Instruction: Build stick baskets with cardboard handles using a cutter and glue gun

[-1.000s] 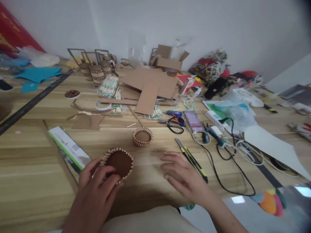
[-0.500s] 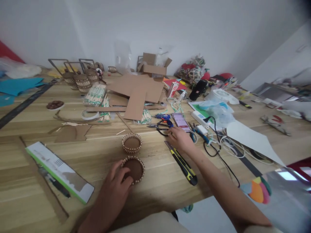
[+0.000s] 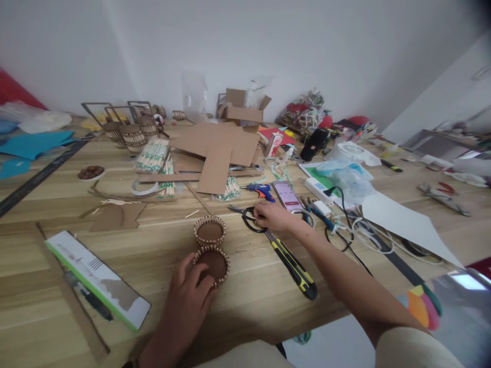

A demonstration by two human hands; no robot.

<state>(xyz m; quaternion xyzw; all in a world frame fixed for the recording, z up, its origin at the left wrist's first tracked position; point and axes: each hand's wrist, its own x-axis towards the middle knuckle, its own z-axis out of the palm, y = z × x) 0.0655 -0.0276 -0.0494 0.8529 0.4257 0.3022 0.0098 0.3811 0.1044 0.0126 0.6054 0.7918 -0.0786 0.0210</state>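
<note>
My left hand (image 3: 190, 291) rests on the rim of the nearer round brown basket (image 3: 214, 261), its fingers reaching inside. Touching that basket's far side is a second small basket (image 3: 209, 231), also edged with pale stick ends. My right hand (image 3: 270, 214) has its fingers closed on the handles of black scissors (image 3: 251, 223), whose blades point left. A yellow and black utility knife (image 3: 293, 267) lies just below the right hand, its tip by the scissor handle. Beyond the scissors are a blue glue gun (image 3: 261, 190) and a phone (image 3: 287, 195).
Cardboard sheets (image 3: 215, 158) and bagged sticks (image 3: 152, 155) lie further back. Finished lidded baskets (image 3: 133, 137) stand at the back left. A white and green box (image 3: 97, 278) is at the left. Cables (image 3: 347, 240) and a power strip (image 3: 319, 190) spread at the right.
My right hand has moved slightly left and nearer, drawing the scissors away from the glue gun and over the knife's tip. The left hand stays at the nearer basket.
</note>
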